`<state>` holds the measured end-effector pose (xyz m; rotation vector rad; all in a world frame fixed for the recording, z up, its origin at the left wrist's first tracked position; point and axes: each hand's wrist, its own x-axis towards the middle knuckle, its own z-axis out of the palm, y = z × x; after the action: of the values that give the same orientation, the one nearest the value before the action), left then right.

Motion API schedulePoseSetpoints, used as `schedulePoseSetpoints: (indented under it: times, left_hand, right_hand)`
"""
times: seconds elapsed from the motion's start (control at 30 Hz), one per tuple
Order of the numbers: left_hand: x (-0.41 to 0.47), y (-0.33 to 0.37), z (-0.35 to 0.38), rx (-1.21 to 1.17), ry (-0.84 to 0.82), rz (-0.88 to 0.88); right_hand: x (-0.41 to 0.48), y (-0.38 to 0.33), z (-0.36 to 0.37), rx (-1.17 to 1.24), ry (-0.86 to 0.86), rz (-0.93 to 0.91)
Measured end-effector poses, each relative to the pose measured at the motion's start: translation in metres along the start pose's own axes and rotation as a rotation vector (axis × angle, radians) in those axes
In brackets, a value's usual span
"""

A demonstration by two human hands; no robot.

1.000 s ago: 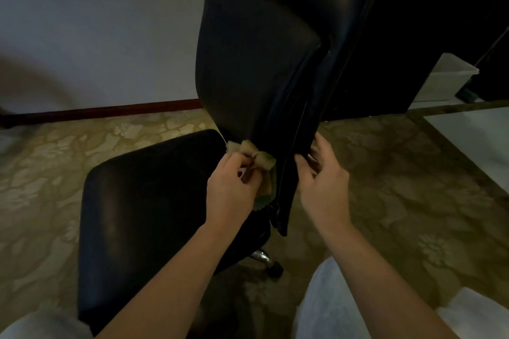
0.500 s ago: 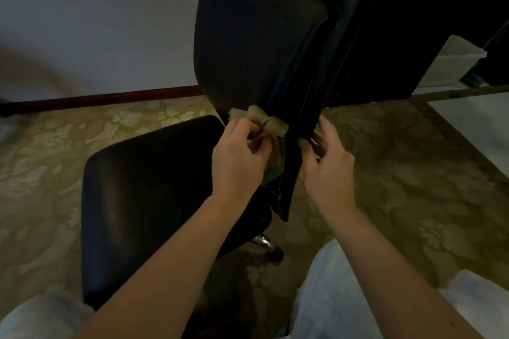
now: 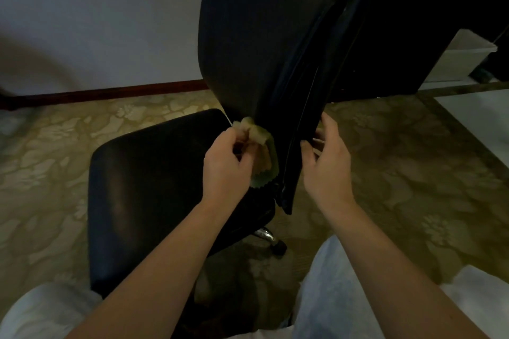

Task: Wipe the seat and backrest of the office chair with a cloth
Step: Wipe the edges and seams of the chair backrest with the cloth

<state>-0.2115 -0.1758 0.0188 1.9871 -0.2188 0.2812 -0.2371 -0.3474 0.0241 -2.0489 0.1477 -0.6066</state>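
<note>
The cloth [image 3: 261, 145], a yellowish-green rag with a scalloped hem, is bunched at the centre of the frame. It is pressed to the lower corner of the backrest [image 3: 261, 35], just above the rear of the seat [image 3: 154, 187]. The left hand [image 3: 225, 165] grips it with fingers curled round the wad, and a loose flap hangs beside the palm. The right hand [image 3: 327, 165] pinches the backrest's narrow side edge just right of the cloth, thumb on the near face and fingers behind.

The backrest runs out of the top of the frame and tapers down to a thin tip that hangs free below both hands. A pale seam line follows its side edge. The seat spreads toward the lower left with rounded corners. Under its rear a chrome leg [image 3: 264, 234] ends in a black caster [image 3: 278, 247].

Open carpet [image 3: 413, 173] lies left of the seat and right of the backrest. A pale wall [image 3: 96, 21] with a dark red baseboard [image 3: 110, 93] closes the upper left. Dark furniture [image 3: 399, 21] stands behind the backrest at the upper right, with a white bin [image 3: 465, 60] beside it.

Seat and backrest are smooth, black and leather-like, with a dull sheen. The cloth looks soft and crumpled. The carpet is olive with a pale floral pattern. Pale trousers [image 3: 330, 297] fill the bottom edge.
</note>
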Motion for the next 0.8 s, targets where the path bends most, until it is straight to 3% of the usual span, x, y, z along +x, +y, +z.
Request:
schedulePoseSetpoints:
  times: [0.27,0.8]
  left_hand:
    - [0.005,0.002,0.024,0.093,0.064,0.119]
    - [-0.025,-0.039,0.040,-0.050,0.026,-0.211]
  right_hand:
    - [-0.008,0.008,0.000,0.009,-0.049,0.088]
    - [-0.012,0.002,0.011,0.000,0.029,0.078]
